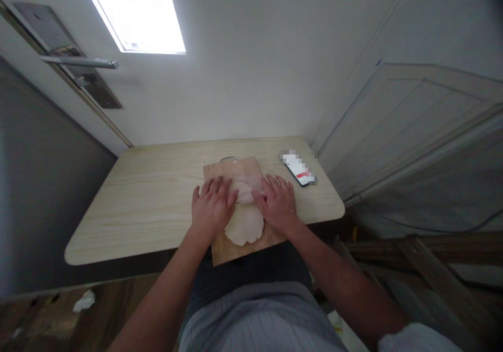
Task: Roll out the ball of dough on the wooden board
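A flat, round, pale sheet of dough (244, 225) with an uneven front edge lies on a wooden cutting board (231, 254). Across its far part runs a pale, roll-shaped band (245, 194); I cannot tell whether it is a rolling pin or rolled dough. My left hand (212, 202) rests palm down at the band's left end, fingers stretched forward and thumb turned inward. At the right end lies my right hand (277, 199), also palm down with its fingers spread. Both palms hide what is beneath them.
The board rests on a light wood-grain table (137, 195) and juts past its front edge. A phone (296, 167) lies right of the board. Behind the table stands a white door (243, 79) with a metal handle (84, 62). Wooden beams (428, 263) are low at right.
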`<action>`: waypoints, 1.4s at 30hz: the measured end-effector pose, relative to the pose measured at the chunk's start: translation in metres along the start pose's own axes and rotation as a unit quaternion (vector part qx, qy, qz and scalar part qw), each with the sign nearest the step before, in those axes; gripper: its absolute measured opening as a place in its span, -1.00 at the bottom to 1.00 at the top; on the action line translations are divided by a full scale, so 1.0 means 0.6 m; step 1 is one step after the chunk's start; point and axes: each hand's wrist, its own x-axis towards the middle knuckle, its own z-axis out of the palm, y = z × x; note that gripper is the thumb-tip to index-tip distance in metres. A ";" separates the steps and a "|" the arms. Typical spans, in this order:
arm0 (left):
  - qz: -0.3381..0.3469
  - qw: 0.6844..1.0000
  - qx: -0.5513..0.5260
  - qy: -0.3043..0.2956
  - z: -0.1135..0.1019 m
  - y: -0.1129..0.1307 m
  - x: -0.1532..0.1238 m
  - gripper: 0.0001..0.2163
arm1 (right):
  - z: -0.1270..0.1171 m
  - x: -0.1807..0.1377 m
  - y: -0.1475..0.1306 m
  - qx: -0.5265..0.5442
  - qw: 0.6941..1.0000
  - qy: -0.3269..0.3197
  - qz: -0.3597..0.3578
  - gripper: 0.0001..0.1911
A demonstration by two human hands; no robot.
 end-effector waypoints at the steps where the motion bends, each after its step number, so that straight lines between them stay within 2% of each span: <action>1: 0.002 1.000 -0.001 0.001 -0.001 0.003 -0.007 -0.54 | 0.001 -0.009 0.001 0.004 1.000 0.005 -0.001 -0.40; 7: 0.008 1.000 -0.007 -0.012 -0.011 0.016 -0.046 -0.56 | -0.003 -0.063 0.005 0.013 0.999 0.030 -0.018 -0.37; 15: 0.015 0.998 -0.034 -0.045 -0.024 0.029 -0.100 -0.49 | -0.027 -0.120 0.006 -0.002 1.000 -0.003 -0.029 -0.35; 21: 0.024 0.998 -0.029 -0.055 -0.030 0.036 -0.137 -0.46 | -0.043 -0.154 0.005 0.010 0.999 0.001 -0.033 -0.33; 25: 0.032 0.998 -0.027 -0.052 -0.025 0.040 -0.160 -0.45 | -0.053 -0.157 0.007 0.045 0.999 0.018 -0.021 -0.45; 30: 0.032 0.998 -0.043 -0.035 -0.024 0.046 -0.179 -0.46 | -0.056 -0.123 0.006 0.081 0.996 0.023 0.008 -0.60; 33: 0.024 0.998 -0.054 -0.036 -0.037 0.047 -0.166 -0.55 | -0.049 -0.095 0.001 0.087 0.996 0.025 0.013 -0.64; 36: 0.007 0.998 -0.055 -0.026 -0.049 0.039 -0.126 -0.65 | -0.041 -0.070 -0.004 0.069 0.997 0.018 0.012 -0.64; 39: -0.027 0.999 -0.040 0.003 -0.048 0.021 -0.077 -0.61 | -0.036 -0.049 -0.007 0.035 0.999 -0.010 0.009 -0.61; 42: -0.053 0.998 -0.022 -0.006 -0.035 0.001 -0.036 -0.57 | -0.034 -0.031 -0.004 0.009 0.999 -0.036 0.002 -0.55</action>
